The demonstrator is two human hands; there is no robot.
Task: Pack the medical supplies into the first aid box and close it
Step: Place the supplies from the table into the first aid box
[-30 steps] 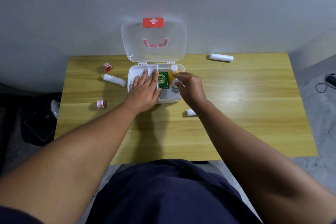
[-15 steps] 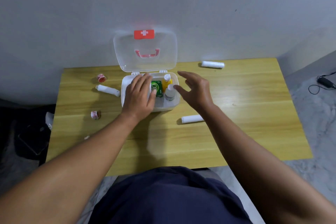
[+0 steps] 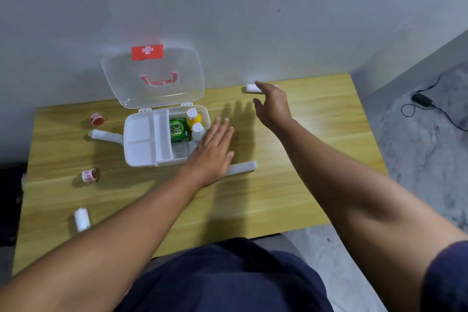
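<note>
The white first aid box (image 3: 138, 157) stands open on the table, its clear lid (image 3: 152, 78) leaning back against the wall. Inside lie a green packet (image 3: 178, 130), a yellow bottle (image 3: 193, 116) and a clear bottle (image 3: 197, 130). My left hand (image 3: 212, 152) lies flat with straight fingers at the box's right front corner, over one end of a white roll (image 3: 243, 167). My right hand (image 3: 272, 104) hovers with spread fingers just in front of another white roll (image 3: 252, 88) near the wall, holding nothing.
Left of the box lie a white roll (image 3: 106, 135), two red-and-white tape rolls (image 3: 97, 119) (image 3: 89, 175) and a small bandage roll (image 3: 81, 219). The wooden table (image 3: 316, 159) ends at the wall behind. A black cable (image 3: 421, 101) lies on the floor at right.
My left hand slid off the box's tray to its right front corner. My right hand moved away from the box, right and back toward the far white roll. The camera view shifted.
</note>
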